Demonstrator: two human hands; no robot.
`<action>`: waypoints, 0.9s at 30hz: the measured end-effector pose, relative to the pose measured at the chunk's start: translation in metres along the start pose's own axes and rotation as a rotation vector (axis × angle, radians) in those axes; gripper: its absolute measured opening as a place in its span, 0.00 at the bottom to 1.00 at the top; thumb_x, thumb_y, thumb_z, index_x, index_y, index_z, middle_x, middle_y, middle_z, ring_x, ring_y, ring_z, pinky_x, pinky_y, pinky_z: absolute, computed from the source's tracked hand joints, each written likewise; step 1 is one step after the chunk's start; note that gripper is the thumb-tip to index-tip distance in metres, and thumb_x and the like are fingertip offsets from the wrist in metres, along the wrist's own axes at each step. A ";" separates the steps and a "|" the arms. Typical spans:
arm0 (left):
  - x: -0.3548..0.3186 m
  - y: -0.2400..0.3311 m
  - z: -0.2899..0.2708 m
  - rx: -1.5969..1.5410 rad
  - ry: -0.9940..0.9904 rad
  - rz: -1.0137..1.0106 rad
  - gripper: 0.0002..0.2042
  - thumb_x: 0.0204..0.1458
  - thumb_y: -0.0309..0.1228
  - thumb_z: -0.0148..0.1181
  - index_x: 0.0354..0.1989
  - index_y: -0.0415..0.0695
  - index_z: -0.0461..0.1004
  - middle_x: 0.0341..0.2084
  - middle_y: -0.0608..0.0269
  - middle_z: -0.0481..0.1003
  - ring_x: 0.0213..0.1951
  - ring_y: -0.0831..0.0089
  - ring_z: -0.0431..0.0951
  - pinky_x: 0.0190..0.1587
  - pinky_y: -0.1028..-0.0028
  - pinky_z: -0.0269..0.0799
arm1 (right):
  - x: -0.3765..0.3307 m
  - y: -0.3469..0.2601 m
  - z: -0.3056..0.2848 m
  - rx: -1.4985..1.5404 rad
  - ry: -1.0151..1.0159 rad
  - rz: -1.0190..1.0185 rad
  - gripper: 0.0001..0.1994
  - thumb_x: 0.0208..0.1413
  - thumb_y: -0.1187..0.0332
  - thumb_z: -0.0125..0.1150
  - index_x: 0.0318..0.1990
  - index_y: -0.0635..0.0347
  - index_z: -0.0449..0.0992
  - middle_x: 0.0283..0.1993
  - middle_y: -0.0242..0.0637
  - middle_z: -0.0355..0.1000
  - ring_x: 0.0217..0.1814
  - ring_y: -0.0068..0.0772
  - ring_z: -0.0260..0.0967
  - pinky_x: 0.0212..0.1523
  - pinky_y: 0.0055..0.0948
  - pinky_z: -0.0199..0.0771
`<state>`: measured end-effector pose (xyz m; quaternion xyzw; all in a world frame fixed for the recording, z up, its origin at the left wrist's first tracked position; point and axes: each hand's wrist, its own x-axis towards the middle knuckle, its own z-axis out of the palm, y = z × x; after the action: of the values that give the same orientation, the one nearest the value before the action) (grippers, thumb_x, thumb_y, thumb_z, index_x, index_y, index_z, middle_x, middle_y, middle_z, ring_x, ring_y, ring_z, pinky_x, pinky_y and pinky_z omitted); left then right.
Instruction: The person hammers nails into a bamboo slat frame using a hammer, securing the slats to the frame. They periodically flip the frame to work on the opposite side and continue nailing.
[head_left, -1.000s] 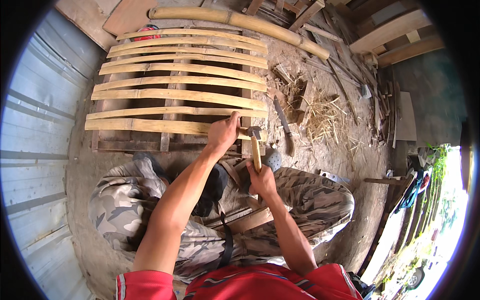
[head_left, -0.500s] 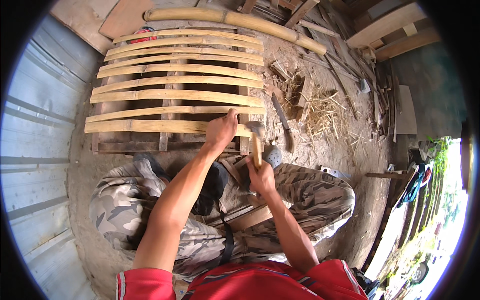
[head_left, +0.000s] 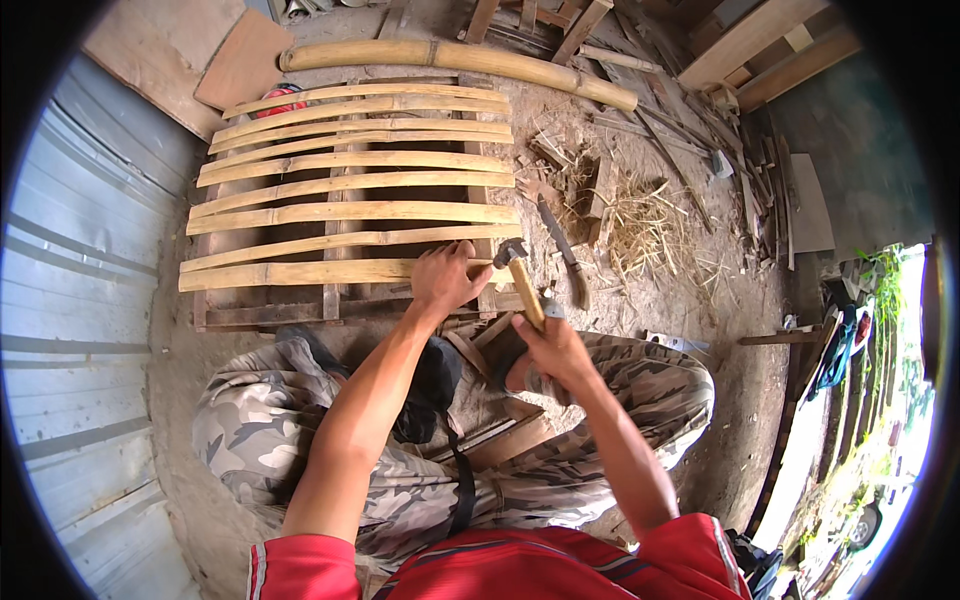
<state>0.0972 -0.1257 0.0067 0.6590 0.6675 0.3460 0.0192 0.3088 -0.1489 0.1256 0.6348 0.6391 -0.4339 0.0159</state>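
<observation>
My right hand (head_left: 553,352) grips the wooden handle of a hammer (head_left: 519,272), whose metal head hangs just above the nearest bamboo slat (head_left: 300,273). My left hand (head_left: 446,279) presses down on that slat's right end, fingers pinched beside the hammer head. The slat is the closest of several split bamboo slats (head_left: 350,185) laid across a wooden frame on the ground. I sit with my legs in camouflage trousers (head_left: 270,430) drawn up before the frame.
A thick bamboo pole (head_left: 460,58) lies beyond the slats. A long knife (head_left: 562,250) rests on the dirt to the right, beside bamboo scraps and shavings (head_left: 650,225). Corrugated metal sheeting (head_left: 90,300) stands on the left, timber (head_left: 760,50) at the far right.
The hammer head has stayed close above the slat's end, moving only slightly. My left hand keeps pressing on the same slat. The view has shifted a little.
</observation>
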 end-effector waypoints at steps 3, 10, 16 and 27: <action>0.002 0.003 -0.005 0.000 -0.104 -0.072 0.17 0.54 0.49 0.64 0.35 0.48 0.76 0.29 0.56 0.81 0.32 0.55 0.82 0.37 0.60 0.76 | -0.016 -0.027 -0.045 -0.124 -0.039 0.025 0.27 0.67 0.45 0.55 0.35 0.68 0.75 0.20 0.37 0.71 0.19 0.30 0.71 0.19 0.34 0.74; -0.003 -0.004 -0.003 -0.155 0.013 -0.021 0.08 0.60 0.37 0.58 0.36 0.47 0.76 0.28 0.57 0.80 0.32 0.56 0.80 0.39 0.57 0.75 | -0.006 -0.051 -0.114 -0.255 0.063 -0.152 0.28 0.65 0.46 0.58 0.32 0.70 0.76 0.16 0.43 0.70 0.17 0.34 0.72 0.22 0.37 0.73; -0.020 -0.030 -0.029 -0.061 0.277 -0.177 0.10 0.59 0.33 0.60 0.45 0.42 0.75 0.38 0.53 0.79 0.45 0.49 0.77 0.50 0.55 0.72 | 0.021 -0.061 -0.110 -0.235 0.159 -0.258 0.29 0.63 0.46 0.59 0.33 0.72 0.78 0.22 0.54 0.74 0.27 0.54 0.78 0.33 0.47 0.76; -0.014 -0.095 -0.120 -0.580 1.090 -1.497 0.40 0.56 0.38 0.67 0.67 0.24 0.53 0.63 0.37 0.63 0.62 0.50 0.68 0.68 0.57 0.62 | 0.029 -0.110 -0.107 -0.422 0.287 -0.420 0.25 0.63 0.46 0.57 0.39 0.65 0.79 0.33 0.57 0.78 0.41 0.63 0.77 0.43 0.54 0.75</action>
<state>-0.0414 -0.1802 0.0458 -0.2175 0.7203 0.6533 0.0842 0.2691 -0.0445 0.2344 0.5267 0.8274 -0.1919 -0.0330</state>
